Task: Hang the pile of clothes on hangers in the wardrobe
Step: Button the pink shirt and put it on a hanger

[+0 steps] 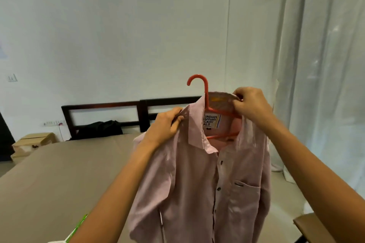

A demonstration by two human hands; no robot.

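In front of you lies a bed (59, 173) with a smooth tan sheet, reaching back to a dark wooden headboard (102, 104) against a pale wall (118, 25). A black garment (100, 128) is heaped at the head of the bed, just below the headboard rail. A cardboard box (35, 140) sits on the floor by the bed's far left corner, and white curtains (325, 65) hang down the right side of the room. You hold a pale pink shirt (197, 183) up over the bed, front facing you. It has dark buttons, a chest pocket and a neck label (212, 120). An orange-red hanger (206, 94) sits inside the shirt, its hook standing up above the collar and its lower bar showing through the open neck. Your left hand (167, 122) is raised to the shirt's left shoulder, its fingers curled round the fabric beside the collar. Your right hand (250, 104) is a little higher, fingers bent and pinching the back edge of the collar beside the hanger's stem. Both forearms reach up from the bottom of the view.
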